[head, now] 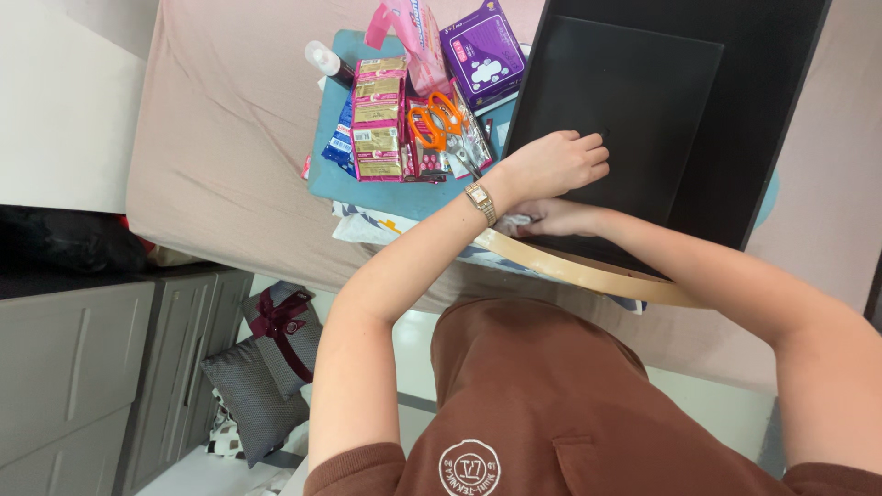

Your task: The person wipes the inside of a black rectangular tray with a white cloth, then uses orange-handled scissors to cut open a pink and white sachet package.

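Big black flat box (643, 101), matte, lying at 1 o'clock on the pink bed (220, 119). Left hand (556, 163) loosely curled, resting on its lid; right hand (560, 219) under the near edge, grip can't tell. Wooden hoop (588, 272) just beside. Pink packets (379, 118), orange scissors (439, 124), purple pack (482, 53) at 11 o'clock.

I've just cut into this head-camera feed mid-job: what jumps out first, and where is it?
A big black tray fills the upper right, with the left hand resting on its face and the right hand at its lower edge. Left of it, on a blue board, lies a bright pile: orange-handled scissors, gold-and-pink packets and a purple packet.
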